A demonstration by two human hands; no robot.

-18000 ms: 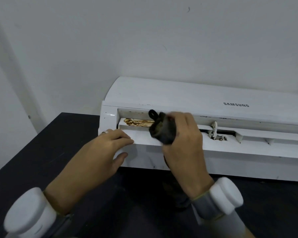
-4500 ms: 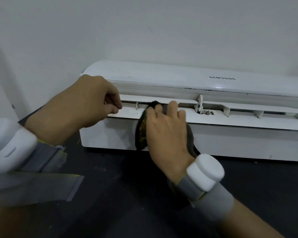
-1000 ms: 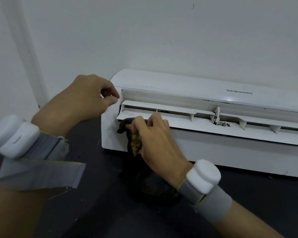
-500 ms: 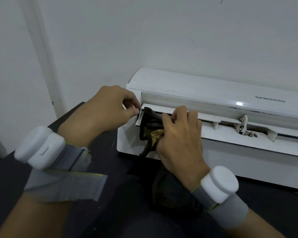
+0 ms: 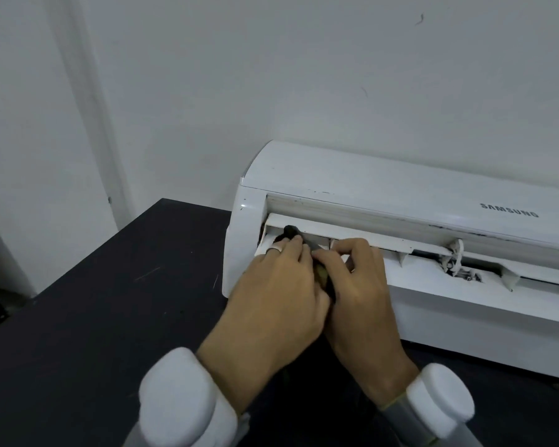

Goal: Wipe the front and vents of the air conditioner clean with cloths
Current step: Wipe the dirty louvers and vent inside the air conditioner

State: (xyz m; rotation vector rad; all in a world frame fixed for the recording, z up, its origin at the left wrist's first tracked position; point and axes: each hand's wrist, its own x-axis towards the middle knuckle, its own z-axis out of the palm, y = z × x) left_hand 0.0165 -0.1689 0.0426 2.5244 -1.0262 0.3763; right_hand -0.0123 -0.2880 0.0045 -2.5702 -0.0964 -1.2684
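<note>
**Both hands bunched on one dark cloth at the vent's left end**

The left hand [image 5: 278, 285] and right hand [image 5: 359, 285] sit side by side, touching, backs up, both forearms reaching forward from the bottom of the view. The right hand's fingers are curled, knuckles raised, pinching the cloth [image 5: 324, 276] that shows in the seam between the two hands. The left hand's fingers reach forward, tips at the cloth's dark end, which pokes up at the vent. Whether they grip it or only press on it cannot be told.

Count: two hands, one cloth, one ring [image 5: 273, 250] on a left finger, and two white wrist units, one on the left wrist [image 5: 181, 398] and one on the right wrist [image 5: 439, 401].

The cloth lies mostly hidden under the hands, its tip tucked into the left end of the vent between the upper flap [image 5: 394, 243] and the lower flap [image 5: 433, 275]. There is one air conditioner [image 5: 384, 185], white, with grey brand lettering [image 5: 509, 210] toward its right. It rests on a black table [image 5: 110, 317] against a pale wall [image 5: 271, 75].
</note>
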